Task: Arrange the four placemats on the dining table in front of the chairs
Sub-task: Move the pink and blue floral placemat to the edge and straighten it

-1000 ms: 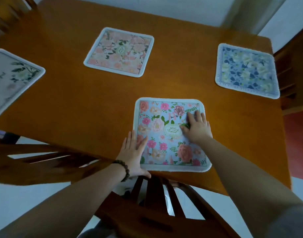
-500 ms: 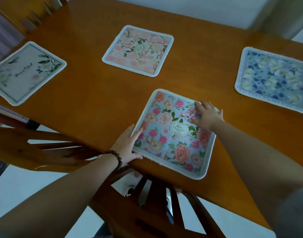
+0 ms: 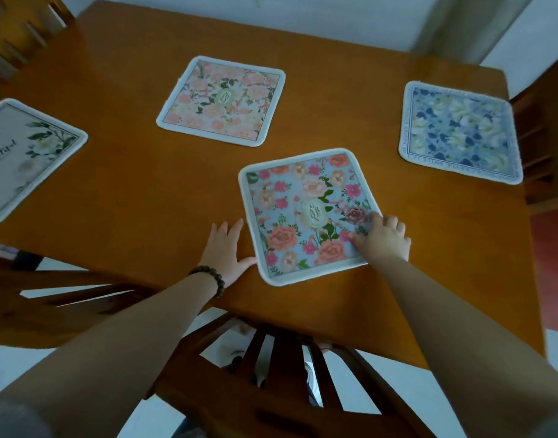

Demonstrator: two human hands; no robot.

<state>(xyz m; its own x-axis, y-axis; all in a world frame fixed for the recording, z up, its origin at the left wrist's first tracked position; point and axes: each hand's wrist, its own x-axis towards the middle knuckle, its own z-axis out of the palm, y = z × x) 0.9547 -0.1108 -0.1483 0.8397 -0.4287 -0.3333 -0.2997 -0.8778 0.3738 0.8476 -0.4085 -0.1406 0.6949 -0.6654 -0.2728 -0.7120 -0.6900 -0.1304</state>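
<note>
A light-blue placemat with pink flowers (image 3: 306,213) lies near the table's front edge, turned slightly askew. My right hand (image 3: 383,238) presses on its near right corner with curled fingers. My left hand (image 3: 224,248) lies flat on the wood, fingers spread, with the thumb touching the mat's left edge. A pink floral placemat (image 3: 224,101) lies at the far middle. At the right edge is a blue and white placemat (image 3: 459,132). A white placemat with green leaves (image 3: 25,156) sits at the left, partly cut off by the frame.
The wooden dining table (image 3: 138,197) fills the view. A slatted wooden chair back (image 3: 271,384) stands directly below my arms. Other chairs stand at the left front (image 3: 66,298), far left (image 3: 15,36) and right (image 3: 543,147). A white wall is behind.
The blue floral placemat has been rotated under my hands. My right hand slid from its centre to its near right corner, and my left hand came off the mat onto the wood beside it.
</note>
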